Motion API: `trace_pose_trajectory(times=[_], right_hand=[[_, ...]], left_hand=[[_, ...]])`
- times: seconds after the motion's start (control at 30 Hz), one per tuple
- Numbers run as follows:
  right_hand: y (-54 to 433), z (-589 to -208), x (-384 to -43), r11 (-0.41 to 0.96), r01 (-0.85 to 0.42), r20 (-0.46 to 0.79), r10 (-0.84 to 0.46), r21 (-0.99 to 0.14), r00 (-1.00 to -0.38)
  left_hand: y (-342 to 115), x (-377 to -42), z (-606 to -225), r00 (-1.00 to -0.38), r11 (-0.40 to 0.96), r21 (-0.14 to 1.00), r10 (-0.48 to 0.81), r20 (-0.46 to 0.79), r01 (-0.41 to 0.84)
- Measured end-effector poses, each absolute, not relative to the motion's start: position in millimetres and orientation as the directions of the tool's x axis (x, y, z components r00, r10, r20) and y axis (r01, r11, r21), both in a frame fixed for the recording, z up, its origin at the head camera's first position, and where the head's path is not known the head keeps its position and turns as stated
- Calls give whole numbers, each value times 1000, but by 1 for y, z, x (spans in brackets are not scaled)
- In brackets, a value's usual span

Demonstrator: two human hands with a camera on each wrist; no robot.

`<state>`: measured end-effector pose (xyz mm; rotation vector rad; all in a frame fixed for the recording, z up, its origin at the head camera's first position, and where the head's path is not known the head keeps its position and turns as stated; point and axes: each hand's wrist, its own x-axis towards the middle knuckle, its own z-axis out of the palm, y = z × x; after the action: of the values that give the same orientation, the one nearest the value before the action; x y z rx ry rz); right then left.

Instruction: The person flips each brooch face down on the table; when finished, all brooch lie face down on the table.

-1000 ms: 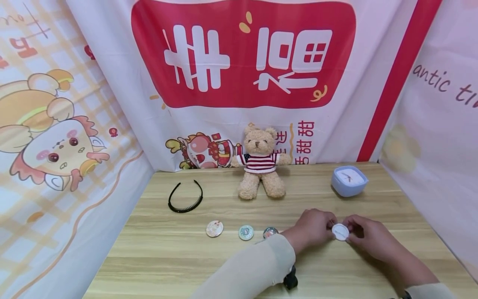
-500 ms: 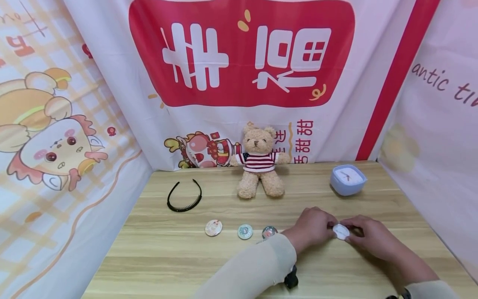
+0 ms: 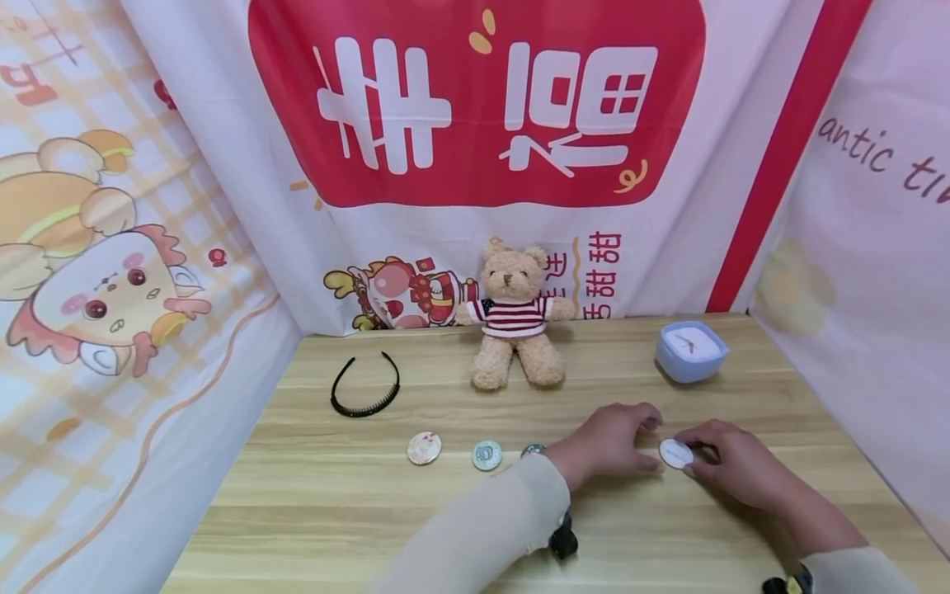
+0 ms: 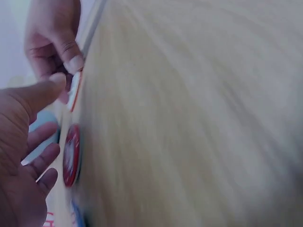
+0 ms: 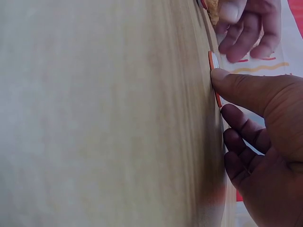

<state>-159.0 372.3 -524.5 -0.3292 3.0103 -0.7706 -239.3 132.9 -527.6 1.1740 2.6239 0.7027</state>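
Note:
A round button badge (image 3: 675, 454) lies white back up at the right of the table. My right hand (image 3: 735, 466) pinches its right edge; in the right wrist view the thumb overlaps the badge (image 5: 214, 59), with its orange-red rim showing. Just left of it, my left hand (image 3: 612, 441) is apart from the badge, thumb and fingers spread with nothing between them. Three more badges form a row to the left: a cream one (image 3: 425, 448), a light green one (image 3: 486, 454) and a dark one (image 3: 533, 450), partly hidden by my left wrist.
A teddy bear (image 3: 512, 318) in a striped shirt sits at the table's back edge. A blue clock (image 3: 690, 353) stands at the back right, beyond my hands. The black headband (image 3: 364, 412) lies at the back left. Printed cloths (image 3: 490, 214) hang around the table (image 3: 334, 528).
My left hand has let go of the badge, spread its fingers and drawn slightly left. My right hand still holds the badge in nearly the same place.

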Motion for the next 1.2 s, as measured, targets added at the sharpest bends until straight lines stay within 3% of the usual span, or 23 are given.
trace_pose_trajectory(times=[0.2, 0.47, 0.67, 0.97, 1.2], right_hand=[[372, -520, -162, 857, -214, 58, -211, -470, -976], [373, -516, -164, 860, -189, 31, -199, -475, -980], [371, -518, -162, 850, -177, 15, -195, -497, -981], [350, -517, -162, 820, -172, 14, -196, -545, -980], [320, -520, -172, 804, -273, 43, -295, -529, -954]], left_hand=[[101, -245, -520, -671, 563, 515, 741, 33, 646], [69, -251, -524, -650, 567, 466, 759, 23, 679], [63, -256, -526, -612, 549, 420, 791, 19, 723], [59, -256, -529, -611, 556, 399, 792, 14, 729], [61, -257, -529, -601, 539, 411, 798, 28, 735]])
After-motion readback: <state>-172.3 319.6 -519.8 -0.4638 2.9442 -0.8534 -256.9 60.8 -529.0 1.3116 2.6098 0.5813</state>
